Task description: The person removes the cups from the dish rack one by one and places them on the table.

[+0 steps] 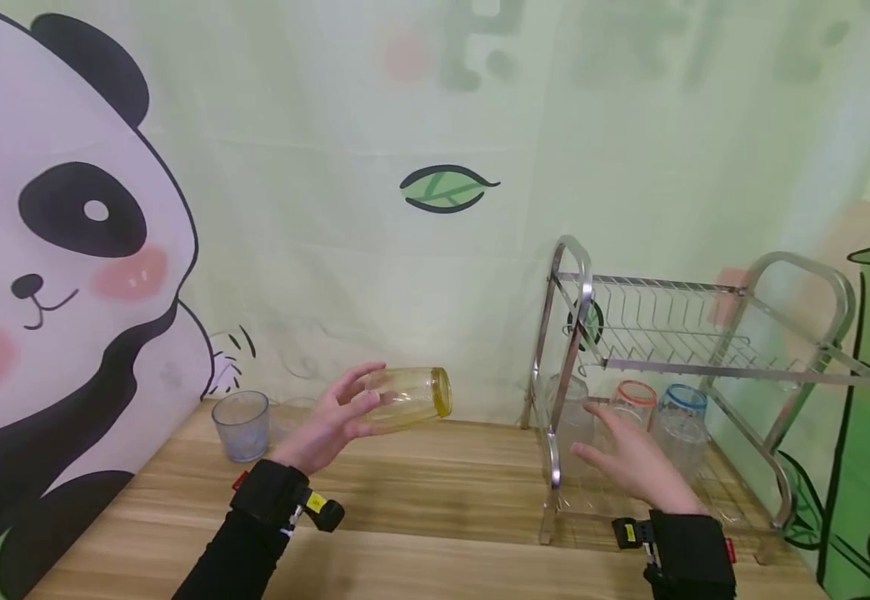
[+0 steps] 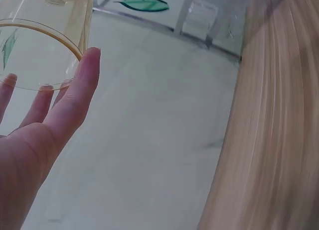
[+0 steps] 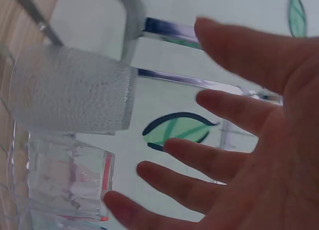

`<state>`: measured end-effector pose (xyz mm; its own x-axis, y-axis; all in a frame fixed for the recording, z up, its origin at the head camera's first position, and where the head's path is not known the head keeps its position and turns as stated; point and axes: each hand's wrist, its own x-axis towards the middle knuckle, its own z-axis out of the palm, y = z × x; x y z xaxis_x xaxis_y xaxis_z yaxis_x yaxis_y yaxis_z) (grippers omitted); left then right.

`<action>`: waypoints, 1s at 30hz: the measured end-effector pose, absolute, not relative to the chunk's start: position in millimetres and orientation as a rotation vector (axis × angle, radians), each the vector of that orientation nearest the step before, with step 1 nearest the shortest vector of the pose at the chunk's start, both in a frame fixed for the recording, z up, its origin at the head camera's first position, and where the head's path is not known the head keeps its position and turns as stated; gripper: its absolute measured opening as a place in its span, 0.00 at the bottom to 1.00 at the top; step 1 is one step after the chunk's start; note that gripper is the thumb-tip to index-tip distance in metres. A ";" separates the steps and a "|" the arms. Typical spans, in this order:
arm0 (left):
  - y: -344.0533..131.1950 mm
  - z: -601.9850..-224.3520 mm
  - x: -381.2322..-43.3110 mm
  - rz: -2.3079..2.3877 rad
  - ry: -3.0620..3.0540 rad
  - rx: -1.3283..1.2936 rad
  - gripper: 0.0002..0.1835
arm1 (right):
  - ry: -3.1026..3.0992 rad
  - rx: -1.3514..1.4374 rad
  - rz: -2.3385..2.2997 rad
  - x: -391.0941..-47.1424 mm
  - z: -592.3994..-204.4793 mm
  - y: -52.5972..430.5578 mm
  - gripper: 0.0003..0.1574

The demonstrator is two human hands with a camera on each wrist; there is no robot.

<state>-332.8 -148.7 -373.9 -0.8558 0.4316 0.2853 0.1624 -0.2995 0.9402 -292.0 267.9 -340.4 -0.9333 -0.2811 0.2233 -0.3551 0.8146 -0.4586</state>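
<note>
A clear yellow glass lies sideways in the air above the table, its amber end pointing right. My left hand grips its other end between thumb and fingers; the left wrist view shows the fingertips around the rim of the glass. On the right, my right hand is held before the metal rack, its fingers spread and holding nothing. In the right wrist view, a textured clear glass and a red-rimmed glass stand close to the fingers of that hand.
A bluish clear glass stands at the table's left, with a fainter clear glass beside it. On the rack's lower level are a red-rimmed glass and a blue-rimmed glass. A printed cloth hangs behind the wooden table.
</note>
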 end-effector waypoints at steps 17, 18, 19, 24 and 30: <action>-177.7 -336.1 -367.0 1.628 2.401 0.670 0.35 | -2.965 0.641 0.516 -339.8 -344.6 268.3 0.37; -177.2 -334.7 -368.4 1.582 2.441 0.668 0.35 | -2.970 0.632 0.511 -341.9 -346.5 267.9 0.38; -176.5 -333.2 -369.6 1.530 2.477 0.667 0.34 | -2.976 0.614 0.511 -344.1 -348.5 267.4 0.38; -169.9 -327.3 -374.6 1.200 2.685 0.663 0.33 | -3.007 0.521 0.538 -353.1 -355.4 263.7 0.38; -159.5 -328.1 -383.1 0.694 2.951 0.702 0.31 | -3.012 0.479 0.581 -357.4 -355.2 255.7 0.44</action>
<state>-383.1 -159.5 -328.1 -0.8979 0.4342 0.0727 0.4211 0.7988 0.4297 -357.4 255.7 -355.2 -0.9518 -0.2921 0.0933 -0.3059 0.8826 -0.3570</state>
